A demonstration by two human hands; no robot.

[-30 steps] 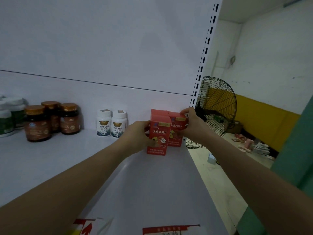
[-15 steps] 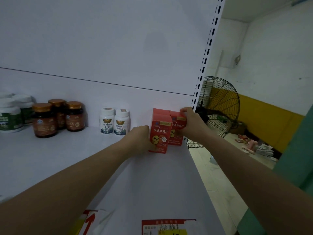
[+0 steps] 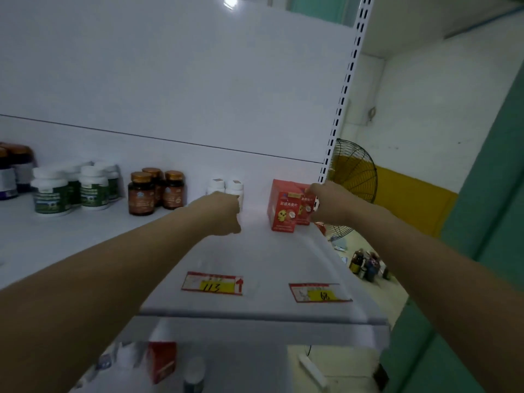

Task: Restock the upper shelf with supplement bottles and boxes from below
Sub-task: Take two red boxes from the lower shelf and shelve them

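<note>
Two red supplement boxes stand at the right end of the white upper shelf [image 3: 269,259], the front box [image 3: 283,212] a little ahead of the rear box [image 3: 304,207]. My right hand [image 3: 326,204] grips the rear box from its right side. My left hand [image 3: 224,214] hovers over the shelf to the left of the boxes, apart from them, with loosely curled fingers and nothing in it. It partly hides two small white bottles [image 3: 228,187] by the back wall.
Brown jars [image 3: 153,191], green-label white bottles [image 3: 71,191] and dark bottles [image 3: 11,171] line the shelf to the left. Price tags [image 3: 212,283] mark its front edge. A lower shelf holds a red box [image 3: 161,361]. A perforated upright [image 3: 340,103] and fan [image 3: 354,180] stand at right.
My left hand has let go of the front red box and drawn back to the left. The right hand stays on the rear box. The view has dropped and pulled back.
</note>
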